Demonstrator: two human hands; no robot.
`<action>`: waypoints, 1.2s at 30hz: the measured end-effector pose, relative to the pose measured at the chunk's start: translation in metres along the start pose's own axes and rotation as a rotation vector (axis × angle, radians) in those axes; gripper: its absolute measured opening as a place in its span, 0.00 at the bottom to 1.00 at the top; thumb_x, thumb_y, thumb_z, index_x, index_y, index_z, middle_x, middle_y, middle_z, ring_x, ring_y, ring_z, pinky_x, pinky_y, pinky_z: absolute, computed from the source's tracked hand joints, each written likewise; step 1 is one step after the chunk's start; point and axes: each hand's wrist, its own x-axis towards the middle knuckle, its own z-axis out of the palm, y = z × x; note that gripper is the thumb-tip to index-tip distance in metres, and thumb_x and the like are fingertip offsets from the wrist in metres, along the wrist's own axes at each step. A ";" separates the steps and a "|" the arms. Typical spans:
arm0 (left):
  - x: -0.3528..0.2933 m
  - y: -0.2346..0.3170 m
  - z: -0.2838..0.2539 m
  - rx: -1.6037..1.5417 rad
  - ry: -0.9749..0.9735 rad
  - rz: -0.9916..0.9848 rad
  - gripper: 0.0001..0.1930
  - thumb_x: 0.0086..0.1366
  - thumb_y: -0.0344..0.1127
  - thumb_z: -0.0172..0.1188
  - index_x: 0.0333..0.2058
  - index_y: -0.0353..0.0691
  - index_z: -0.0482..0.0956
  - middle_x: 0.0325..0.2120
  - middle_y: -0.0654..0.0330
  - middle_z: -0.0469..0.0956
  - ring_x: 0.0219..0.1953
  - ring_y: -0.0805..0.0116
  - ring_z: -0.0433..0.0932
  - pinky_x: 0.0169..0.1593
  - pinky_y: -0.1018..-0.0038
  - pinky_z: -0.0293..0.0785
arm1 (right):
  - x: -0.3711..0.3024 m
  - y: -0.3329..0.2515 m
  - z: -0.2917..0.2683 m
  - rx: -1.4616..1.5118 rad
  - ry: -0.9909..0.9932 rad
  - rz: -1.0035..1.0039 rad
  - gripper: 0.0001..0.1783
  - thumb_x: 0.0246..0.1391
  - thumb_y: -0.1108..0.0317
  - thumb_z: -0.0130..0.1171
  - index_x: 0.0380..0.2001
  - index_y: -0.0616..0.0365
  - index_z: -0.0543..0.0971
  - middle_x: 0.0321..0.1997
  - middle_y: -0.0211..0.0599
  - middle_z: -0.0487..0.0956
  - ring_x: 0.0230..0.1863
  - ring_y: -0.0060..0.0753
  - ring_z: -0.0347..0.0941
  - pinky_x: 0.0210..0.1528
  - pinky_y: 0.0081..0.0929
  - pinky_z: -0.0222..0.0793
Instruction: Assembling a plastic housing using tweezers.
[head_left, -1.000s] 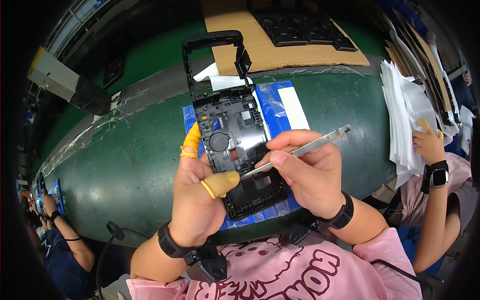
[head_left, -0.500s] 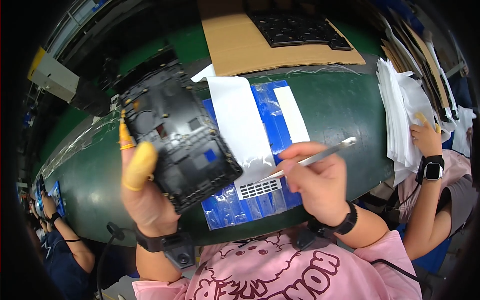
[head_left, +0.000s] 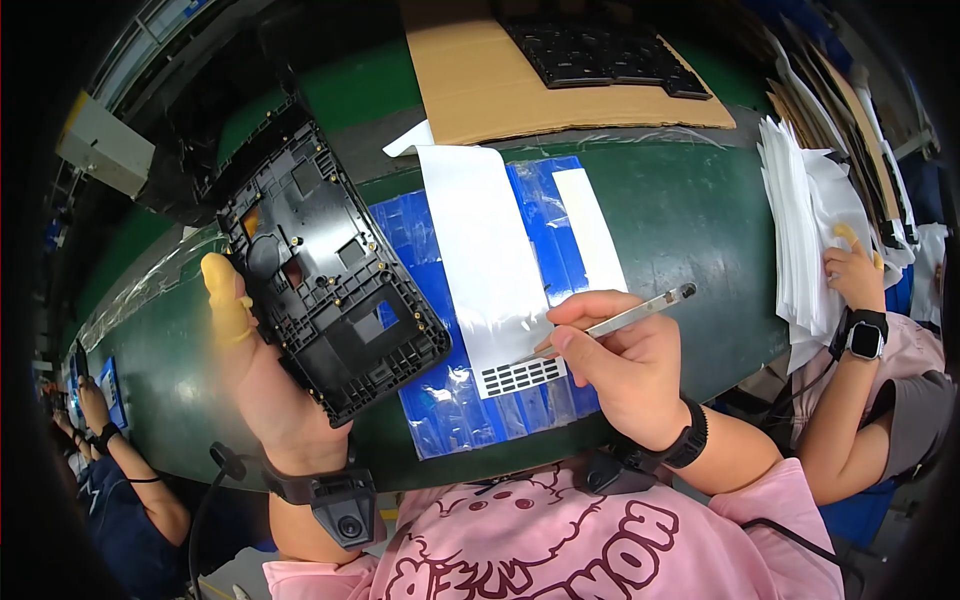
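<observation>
My left hand (head_left: pixel 280 390) holds up a black plastic housing (head_left: pixel 325 220) with ribs, cut-out windows and small brass-coloured inserts. Its palm and hidden fingers support the housing, while the thumb, in a yellow finger cot (head_left: pixel 228 300), is raised off the edge. In my right hand (head_left: pixel 640 370) are metal tweezers (head_left: pixel 645 307), pinched between thumb and fingers. Their tips point down at a white strip of backing paper (head_left: pixel 485 250), near a block of small black stickers (head_left: pixel 523 378) at its near end. The strip lies on a blue plastic-wrapped board (head_left: pixel 440 420).
Beyond the green table (head_left: pixel 690 230), cardboard (head_left: pixel 470 90) carries several black parts (head_left: pixel 590 50). A narrow white strip (head_left: pixel 588 225) lies right of the backing paper. At the right, a co-worker's hand (head_left: pixel 855 275) touches stacked white sheets (head_left: pixel 795 230). Another person's arm (head_left: pixel 150 480) is far left.
The housing has moved left and shows its inner face more squarely. My left thumb has lifted off it. The tweezers' rear end has shifted slightly left and down.
</observation>
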 end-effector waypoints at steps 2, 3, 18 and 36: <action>0.000 -0.002 0.001 -0.002 0.027 -0.055 0.19 0.63 0.46 0.44 0.46 0.38 0.69 0.39 0.56 0.75 0.37 0.60 0.76 0.43 0.61 0.73 | 0.000 0.000 -0.001 -0.009 -0.009 0.015 0.08 0.48 0.80 0.52 0.35 0.66 0.74 0.27 0.31 0.76 0.24 0.11 0.67 0.25 0.09 0.62; 0.001 -0.005 0.004 -0.003 0.027 -0.055 0.19 0.63 0.46 0.44 0.46 0.38 0.69 0.39 0.56 0.75 0.37 0.60 0.76 0.43 0.61 0.73 | 0.001 0.000 -0.001 -0.009 -0.009 0.015 0.08 0.48 0.80 0.52 0.35 0.66 0.74 0.27 0.31 0.76 0.24 0.11 0.67 0.25 0.09 0.62; 0.001 -0.028 0.011 0.142 0.095 -0.150 0.14 0.64 0.39 0.47 0.46 0.41 0.66 0.40 0.63 0.70 0.39 0.72 0.68 0.45 0.73 0.66 | 0.008 -0.024 -0.011 0.262 0.043 -0.117 0.11 0.44 0.81 0.54 0.35 0.69 0.73 0.25 0.38 0.78 0.17 0.13 0.63 0.19 0.11 0.57; -0.013 -0.041 0.025 0.152 0.108 -0.388 0.15 0.64 0.36 0.47 0.48 0.40 0.64 0.41 0.62 0.70 0.42 0.74 0.70 0.45 0.75 0.68 | 0.033 -0.014 0.012 0.255 -0.162 -0.117 0.09 0.49 0.78 0.54 0.36 0.66 0.72 0.28 0.31 0.74 0.31 0.16 0.70 0.35 0.12 0.65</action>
